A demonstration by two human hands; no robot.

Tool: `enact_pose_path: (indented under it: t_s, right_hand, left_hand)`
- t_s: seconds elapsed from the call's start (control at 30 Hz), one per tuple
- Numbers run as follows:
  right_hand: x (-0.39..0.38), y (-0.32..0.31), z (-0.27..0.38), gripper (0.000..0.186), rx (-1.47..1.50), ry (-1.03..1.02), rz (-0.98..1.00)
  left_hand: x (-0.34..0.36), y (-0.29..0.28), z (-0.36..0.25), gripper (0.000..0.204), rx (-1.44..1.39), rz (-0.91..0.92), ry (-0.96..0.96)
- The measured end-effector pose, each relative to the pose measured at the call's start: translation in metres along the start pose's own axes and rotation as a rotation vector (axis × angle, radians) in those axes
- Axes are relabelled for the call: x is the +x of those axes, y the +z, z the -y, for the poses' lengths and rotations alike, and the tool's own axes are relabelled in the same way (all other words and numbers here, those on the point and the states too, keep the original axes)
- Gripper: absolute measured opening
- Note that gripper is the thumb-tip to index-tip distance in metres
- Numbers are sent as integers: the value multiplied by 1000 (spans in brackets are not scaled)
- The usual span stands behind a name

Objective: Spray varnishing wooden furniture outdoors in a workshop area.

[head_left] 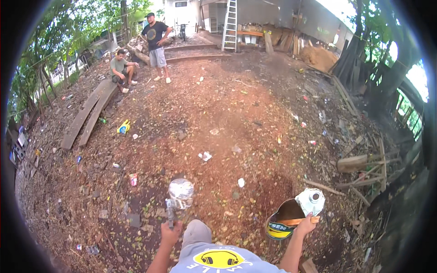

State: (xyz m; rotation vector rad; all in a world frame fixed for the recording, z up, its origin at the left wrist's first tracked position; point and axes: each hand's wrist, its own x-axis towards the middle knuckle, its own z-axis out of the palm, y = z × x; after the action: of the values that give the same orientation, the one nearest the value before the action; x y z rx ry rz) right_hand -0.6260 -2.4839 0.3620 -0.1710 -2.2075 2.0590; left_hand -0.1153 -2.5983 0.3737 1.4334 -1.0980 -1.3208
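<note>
My left hand (171,232) is closed on the handle of a metal spray gun (170,207) with a shiny, silvery round cup (181,189) attached. My right hand (306,225) is closed on a bundle at the lower right: an open, cut-down container (278,232) with a yellow and dark label and a dark inside, a flat wooden stick (296,221) lying across it, and a silver metal can (309,202) with a round opening. Which of these my fingers directly grip is unclear. Both forearms come up beside my grey shirt.
Two people, one sitting (119,70), one standing (155,45), are at upper left by long planks (93,116). A ladder (230,25) leans against the building at the back. Scrap wood (362,166) lies at right. Leaves and litter cover the dirt ground (227,118).
</note>
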Motion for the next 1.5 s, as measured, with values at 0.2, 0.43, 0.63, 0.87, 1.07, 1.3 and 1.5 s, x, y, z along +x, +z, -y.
enact_pose_path:
  t_s: [0.2,0.43,0.63,0.87,1.07,1.3,1.5]
  right_hand:
    - [20,256,19,27,90,-11,-64]
    - [60,524,33,32,40,-5,-245]
    - [93,716,61,37,-27,81,-307]
    - [148,976,50,36,3,-86,-345]
    - [220,1203,70,33,-120,28,-398]
    - [338,1455,43,32,8,1,-454]
    - [442,1670,91,31,40,54,-605]
  left_hand:
    - [255,28,-14,25,114,-129,36]
    - [571,131,-156,30,-149,1,-87]
    - [824,252,-228,30,-111,87,79]
    - [1062,390,-279,26,57,126,-55]
    - [1263,491,-273,25,104,122,76]
    - [1545,641,-322,27,227,-2,66]
    - [1774,832,-453,23,-6,177,-185]
